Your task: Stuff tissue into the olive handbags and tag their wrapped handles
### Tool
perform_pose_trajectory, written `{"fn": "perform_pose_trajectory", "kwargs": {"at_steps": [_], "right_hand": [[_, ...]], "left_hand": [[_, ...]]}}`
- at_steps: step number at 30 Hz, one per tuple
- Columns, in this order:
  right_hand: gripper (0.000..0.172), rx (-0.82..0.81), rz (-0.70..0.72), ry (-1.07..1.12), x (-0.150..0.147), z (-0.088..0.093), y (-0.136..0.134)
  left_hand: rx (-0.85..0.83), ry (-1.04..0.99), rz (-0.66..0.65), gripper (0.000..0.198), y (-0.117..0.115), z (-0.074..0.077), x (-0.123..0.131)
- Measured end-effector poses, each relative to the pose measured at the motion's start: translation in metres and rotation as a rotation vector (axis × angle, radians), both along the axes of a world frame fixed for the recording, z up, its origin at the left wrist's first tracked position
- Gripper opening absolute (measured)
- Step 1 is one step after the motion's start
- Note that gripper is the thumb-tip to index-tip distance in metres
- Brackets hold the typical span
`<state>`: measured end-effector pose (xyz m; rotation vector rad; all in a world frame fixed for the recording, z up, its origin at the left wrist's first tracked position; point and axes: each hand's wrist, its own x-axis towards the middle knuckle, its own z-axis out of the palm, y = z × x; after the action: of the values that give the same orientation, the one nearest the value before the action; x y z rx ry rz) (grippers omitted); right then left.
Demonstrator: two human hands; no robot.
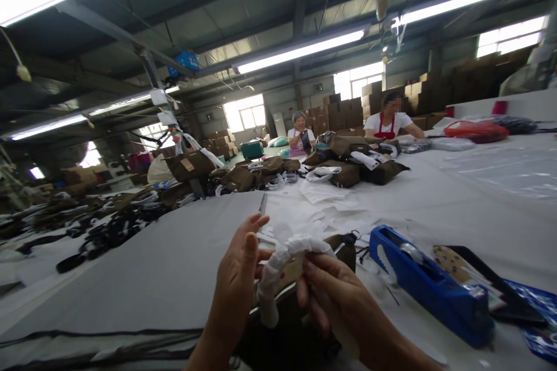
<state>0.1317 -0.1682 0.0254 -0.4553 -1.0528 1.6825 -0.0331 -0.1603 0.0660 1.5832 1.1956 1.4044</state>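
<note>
Head view: my right hand (342,287) pinches a curved, white-wrapped strap (285,252) between thumb and fingers. My left hand (239,269) is spread open at the strap's left side, thumb raised; I cannot tell whether its fingers touch the wrapping. The strap arches over a dark bag (274,339) with a zipper (285,290), right in front of me at the white tabletop (165,266). To the right sits a blue tape dispenser (430,287). Farther off, more dark bags (343,171) lie heaped, with two people beyond them.
</note>
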Motion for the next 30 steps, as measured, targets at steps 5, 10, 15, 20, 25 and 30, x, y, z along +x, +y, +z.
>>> {"fn": "perform_pose_trajectory", "kwargs": {"at_steps": [5, 10, 15, 20, 25, 30], "right_hand": [[0.039, 0.077, 0.009, -0.2, 0.008, 0.009, -0.001], [0.027, 0.412, -0.444, -0.72, 0.03, 0.021, -0.024], [0.026, 0.269, -0.209, -0.413, 0.049, 0.034, -0.03], [0.035, 0.259, 0.033, -0.131, 0.048, 0.044, -0.013], [0.025, 0.322, -0.254, -0.433, 0.032, 0.053, -0.008], [0.039, 0.309, -0.193, -0.636, 0.03, 0.06, 0.002]], "left_hand": [[-0.187, 0.027, -0.273, 0.041, 0.017, 0.014, -0.001], [0.01, 0.059, -0.153, 0.027, 0.022, 0.03, -0.005], [0.056, -0.003, -0.156, 0.022, 0.013, 0.034, 0.003], [0.143, -0.014, -0.102, 0.018, 0.008, 0.035, 0.009], [0.236, 0.034, -0.035, 0.017, 0.006, 0.034, 0.01], [0.427, 0.16, 0.025, 0.012, 0.0, 0.032, 0.01]]}}
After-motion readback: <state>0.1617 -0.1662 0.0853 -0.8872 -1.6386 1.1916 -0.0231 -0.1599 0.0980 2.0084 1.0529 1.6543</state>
